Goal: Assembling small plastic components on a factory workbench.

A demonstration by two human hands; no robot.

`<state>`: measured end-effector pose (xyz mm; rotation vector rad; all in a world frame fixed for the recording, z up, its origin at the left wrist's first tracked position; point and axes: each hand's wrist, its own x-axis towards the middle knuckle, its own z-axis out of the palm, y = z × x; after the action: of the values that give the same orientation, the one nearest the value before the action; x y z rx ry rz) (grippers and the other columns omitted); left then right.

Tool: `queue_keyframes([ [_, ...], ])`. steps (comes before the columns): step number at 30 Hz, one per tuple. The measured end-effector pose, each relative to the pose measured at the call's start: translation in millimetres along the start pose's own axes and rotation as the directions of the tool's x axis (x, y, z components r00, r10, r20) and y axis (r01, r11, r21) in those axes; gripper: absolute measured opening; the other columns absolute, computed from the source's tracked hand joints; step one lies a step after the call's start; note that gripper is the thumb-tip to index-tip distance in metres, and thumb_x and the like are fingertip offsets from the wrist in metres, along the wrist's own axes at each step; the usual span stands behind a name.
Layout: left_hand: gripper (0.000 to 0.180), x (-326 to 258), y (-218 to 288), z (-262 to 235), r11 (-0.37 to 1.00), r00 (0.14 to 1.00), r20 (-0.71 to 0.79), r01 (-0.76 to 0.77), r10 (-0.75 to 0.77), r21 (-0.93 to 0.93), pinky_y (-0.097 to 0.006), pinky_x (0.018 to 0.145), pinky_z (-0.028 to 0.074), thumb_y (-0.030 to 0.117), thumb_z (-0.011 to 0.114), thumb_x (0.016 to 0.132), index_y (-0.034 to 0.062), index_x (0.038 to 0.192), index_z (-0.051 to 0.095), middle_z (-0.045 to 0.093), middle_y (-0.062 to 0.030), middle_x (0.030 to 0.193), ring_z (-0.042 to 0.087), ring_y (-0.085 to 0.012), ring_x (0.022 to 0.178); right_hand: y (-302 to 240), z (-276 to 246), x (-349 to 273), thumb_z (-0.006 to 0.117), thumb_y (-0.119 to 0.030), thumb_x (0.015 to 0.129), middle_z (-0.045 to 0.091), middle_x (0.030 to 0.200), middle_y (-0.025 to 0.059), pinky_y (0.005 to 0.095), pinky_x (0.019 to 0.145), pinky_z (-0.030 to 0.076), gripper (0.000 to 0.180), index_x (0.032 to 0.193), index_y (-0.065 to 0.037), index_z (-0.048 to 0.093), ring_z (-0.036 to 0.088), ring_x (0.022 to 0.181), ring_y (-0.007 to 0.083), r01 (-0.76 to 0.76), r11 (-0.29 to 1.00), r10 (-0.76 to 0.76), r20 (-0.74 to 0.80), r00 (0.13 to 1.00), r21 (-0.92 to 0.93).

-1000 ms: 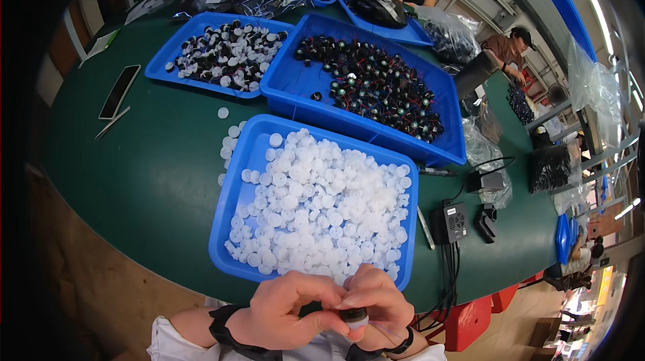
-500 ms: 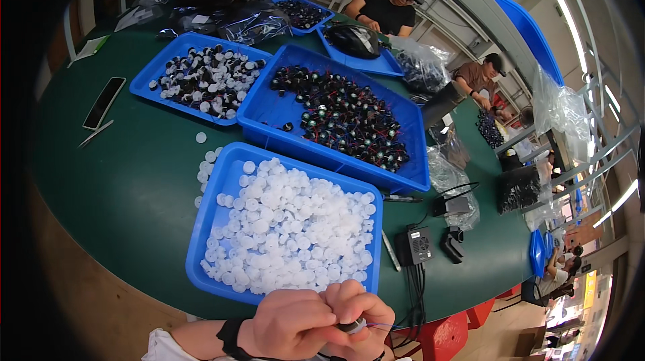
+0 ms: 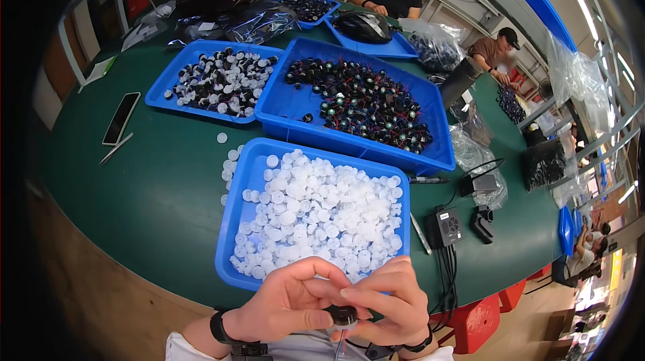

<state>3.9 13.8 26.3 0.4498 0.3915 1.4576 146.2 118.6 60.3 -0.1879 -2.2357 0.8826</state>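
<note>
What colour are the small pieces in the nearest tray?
The pieces are whitish, slightly translucent; head view.

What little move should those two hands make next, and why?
Probably steady the small black piece with the left hand and turn it slightly with the right hand: both hands are close around it, and thin wires hang below, apparently leaving room to turn.

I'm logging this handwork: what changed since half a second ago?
The small black part has turned: its wires, pointing right before, now run down the picture. The left hand and right hand have spread their fingers but still hold it. The tray of white pieces and phone stayed put.
</note>
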Motion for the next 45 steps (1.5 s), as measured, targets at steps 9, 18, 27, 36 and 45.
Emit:
queue_keyframes([
  [9,0.051,1,-1,-7,0.998,0.994,0.096,0.053,-0.051,-0.015,-0.031,0.085,0.044,-0.006,0.052,0.081,-0.0007,0.125,0.026,0.05,-0.0185,0.113,0.052,-0.0197,0.1,-2,-5,-4,0.07,-0.026,0.055,0.061,0.088,-0.001,0.0281,0.065,0.029,0.037,0.087,-0.008,0.066,0.05,0.077,0.0132,0.131,0.974,-0.117,0.084,0.99,-0.183],
  [18,0.037,-10,42,-29,0.824,0.949,-0.231,-0.05,0.216,0.565,-0.034,0.082,0.045,-0.008,0.055,0.077,-0.0004,0.111,0.041,0.05,-0.0168,0.112,0.055,-0.0211,0.092,15,-21,11,0.068,-0.008,0.061,0.058,0.072,0.0066,0.0297,0.059,0.04,0.016,0.075,-0.003,0.061,0.049,0.065,0.0221,-0.077,0.997,0.078,0.057,0.995,-0.007],
  [27,0.031,-16,121,-129,-0.107,0.762,-0.16,0.289,0.628,0.951,-0.028,0.065,0.048,-0.004,0.058,0.073,0.0018,0.103,0.052,0.05,-0.0125,0.103,0.056,-0.022,0.083,99,28,147,0.057,-0.028,0.084,0.057,0.059,0.0053,0.0251,0.05,0.044,0.031,0.075,0.002,0.06,0.054,0.052,0.01,-0.655,0.755,0.517,0.591,0.619,0.026],
  [36,0.031,39,147,-203,-0.579,0.87,0.169,0.153,0.464,0.801,-0.037,0.078,0.043,-0.007,0.053,0.07,0.0029,0.1,0.057,0.053,-0.014,0.097,0.05,-0.0317,0.091,190,66,256,0.054,-0.016,0.082,0.063,0.084,0.0175,0.0319,0.069,0.051,0.029,0.101,0.005,0.058,0.063,0.081,0.0247,-0.203,0.886,0.432,0.586,0.685,-0.416],
  [45,0.006,47,144,-205,0.496,0.734,-0.372,0.055,0.568,0.866,-0.026,0.047,0.042,0.0,0.052,0.081,0.0026,0.086,0.053,0.053,-0.0051,0.064,0.05,-0.0129,0.051,250,73,204,0.064,-0.023,0.073,0.058,0.092,0.0174,0.041,0.076,0.047,0.028,0.092,-0.003,0.059,0.057,0.09,0.0337,0.193,0.795,0.36,0.703,0.613,-0.575],
])
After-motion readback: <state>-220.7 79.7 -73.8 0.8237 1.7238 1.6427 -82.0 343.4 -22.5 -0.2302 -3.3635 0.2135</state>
